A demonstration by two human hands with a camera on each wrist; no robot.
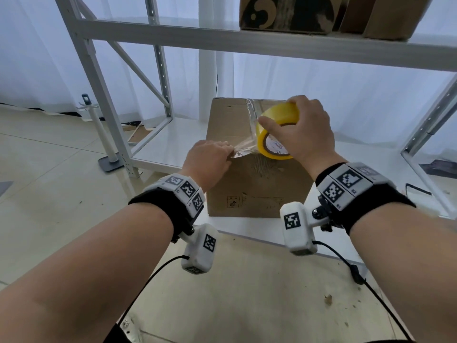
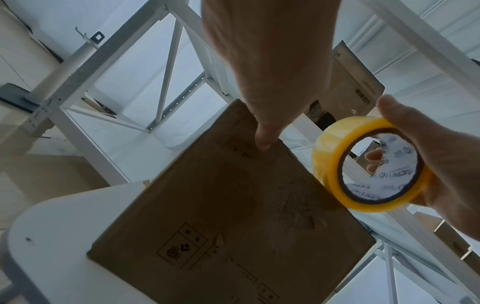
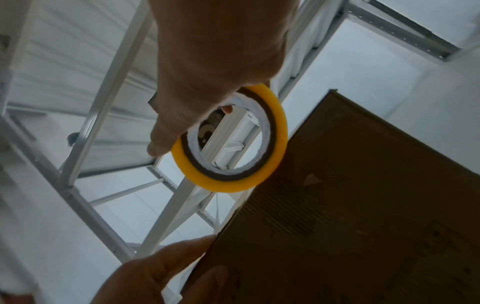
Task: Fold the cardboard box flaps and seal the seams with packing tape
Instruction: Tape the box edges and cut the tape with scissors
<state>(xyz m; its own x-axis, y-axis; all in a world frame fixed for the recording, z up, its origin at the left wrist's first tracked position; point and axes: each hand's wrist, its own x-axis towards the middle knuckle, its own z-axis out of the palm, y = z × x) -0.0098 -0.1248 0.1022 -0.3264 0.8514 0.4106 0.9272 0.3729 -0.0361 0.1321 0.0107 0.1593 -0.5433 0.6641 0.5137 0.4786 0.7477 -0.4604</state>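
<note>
Surroundings: white metal shelving rack (image 1: 158, 60) behind and over the work spot, two more cartons (image 1: 286, 13) on its upper shelf, a white post on a grey base (image 1: 110, 159) on the floor to the left. Nothing blocks the top of the cardboard box (image 1: 247, 189), which sits closed on a white shelf board (image 1: 351, 246) in the rack's lower bay, printed side facing the camera, long axis running away from the person. One clear tape strip (image 1: 254, 107) already lies across the far end of the top. Right hand (image 1: 300, 129) grips the yellow tape roll (image 1: 274, 134) above the near top edge, roll on edge, core opening facing the person. Left hand (image 1: 210, 160) pinches the pulled-out tape end (image 1: 243, 148) at the near edge, just left of the roll; the free strip runs roughly level between them. Hands are close, not touching.
</note>
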